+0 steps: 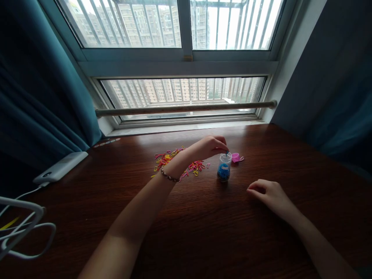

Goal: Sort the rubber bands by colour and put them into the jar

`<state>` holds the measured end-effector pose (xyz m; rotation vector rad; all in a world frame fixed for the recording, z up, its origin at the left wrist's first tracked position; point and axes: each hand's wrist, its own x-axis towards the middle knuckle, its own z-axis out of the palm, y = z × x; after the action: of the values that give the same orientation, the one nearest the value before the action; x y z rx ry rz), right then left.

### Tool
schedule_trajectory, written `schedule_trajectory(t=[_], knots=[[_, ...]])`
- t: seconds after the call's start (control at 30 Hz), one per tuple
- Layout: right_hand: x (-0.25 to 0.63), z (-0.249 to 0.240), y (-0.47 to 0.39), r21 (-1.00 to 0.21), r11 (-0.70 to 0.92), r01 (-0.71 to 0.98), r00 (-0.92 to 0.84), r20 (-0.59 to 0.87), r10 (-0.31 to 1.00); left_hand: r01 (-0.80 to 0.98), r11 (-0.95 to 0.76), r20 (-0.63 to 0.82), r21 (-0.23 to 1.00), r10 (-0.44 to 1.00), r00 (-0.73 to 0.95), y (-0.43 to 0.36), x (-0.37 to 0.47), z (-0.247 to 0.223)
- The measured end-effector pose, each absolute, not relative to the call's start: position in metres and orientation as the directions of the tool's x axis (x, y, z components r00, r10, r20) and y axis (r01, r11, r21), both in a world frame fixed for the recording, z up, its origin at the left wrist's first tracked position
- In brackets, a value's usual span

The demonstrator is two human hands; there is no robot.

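Note:
My left hand (214,146) reaches over the mouth of a small clear jar (228,158), fingers pinched together. A bit of dark blue, apparently a blue rubber band (227,153), shows at the fingertips. Blue rubber bands (223,171) fill the lower part of the upright jar. To its right lies a pink lid (236,157) with a tab. Under and beside my left forearm spreads a loose pile of red, yellow and pink rubber bands (197,166), partly hidden by the wrist. My right hand (269,193) rests on the table, right of the jar, its fingers loosely curled together around nothing visible.
The dark brown wooden table (203,232) runs back to a window sill with a metal rail (186,109). On the left lie a white power bank (61,166) with a cable and a white tubular stand (23,205). Blue curtains (58,85) hang at the left.

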<state>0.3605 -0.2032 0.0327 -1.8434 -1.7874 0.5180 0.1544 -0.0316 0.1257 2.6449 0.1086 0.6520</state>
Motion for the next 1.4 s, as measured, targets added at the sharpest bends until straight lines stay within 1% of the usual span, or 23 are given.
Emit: schedule_trajectory(t=[0.1,0.3,0.6,0.7,0.77,0.9,0.97,1.03,1.1,1.17,1.2,1.3,1.4], knots=[[0.361,0.033,-0.203,-0.597,-0.005,0.802,0.053,0.063,0.997,-0.017,-0.911,0.420,0.411,0.173,0.891,-0.031,0.153,0.124],[0.362,0.031,-0.202,-0.615,0.003,0.789,0.044,0.062,0.997,0.041,-0.906,0.413,0.422,0.232,0.881,-0.032,0.151,0.127],[0.362,0.031,-0.202,-0.590,0.004,0.807,0.052,0.078,0.996,-0.006,-0.898,0.433,0.441,0.207,0.877,-0.032,0.151,0.124],[0.361,0.031,-0.202,-0.579,-0.001,0.815,0.054,0.075,0.996,-0.004,-0.895,0.449,0.447,0.221,0.866,-0.033,0.148,0.122],[0.361,0.032,-0.202,-0.571,-0.001,0.821,0.056,0.078,0.995,0.010,-0.892,0.491,0.453,0.259,0.832,-0.035,0.143,0.118],[0.358,0.032,-0.203,-0.584,0.018,0.812,0.051,0.101,0.994,0.088,-0.873,0.581,0.479,0.391,0.714,-0.048,0.120,0.100],[0.354,0.030,-0.203,-0.622,0.032,0.782,0.048,0.111,0.993,0.145,-0.864,0.575,0.483,0.438,0.691,-0.058,0.101,0.084],[0.350,0.027,-0.201,-0.684,0.040,0.729,0.059,0.121,0.991,0.200,-0.852,0.532,0.483,0.467,0.706,-0.069,0.079,0.064],[0.344,0.022,-0.195,-0.750,0.057,0.659,0.071,0.138,0.988,0.251,-0.865,0.488,0.434,0.460,0.742,-0.080,0.056,0.043],[0.337,0.016,-0.183,-0.802,0.098,0.589,0.075,0.176,0.982,0.240,-0.901,0.475,0.362,0.400,0.784,-0.088,0.036,0.025],[0.332,0.013,-0.176,-0.819,0.126,0.560,0.081,0.205,0.975,0.220,-0.919,0.492,0.326,0.364,0.791,-0.092,0.029,0.018],[0.315,0.006,-0.150,-0.835,0.190,0.517,0.141,0.302,0.943,0.221,-0.944,0.530,0.244,0.321,0.785,-0.099,0.018,0.007],[0.298,0.003,-0.132,-0.843,0.188,0.503,0.176,0.313,0.933,0.234,-0.953,0.558,0.194,0.304,0.772,-0.103,0.017,0.007]])
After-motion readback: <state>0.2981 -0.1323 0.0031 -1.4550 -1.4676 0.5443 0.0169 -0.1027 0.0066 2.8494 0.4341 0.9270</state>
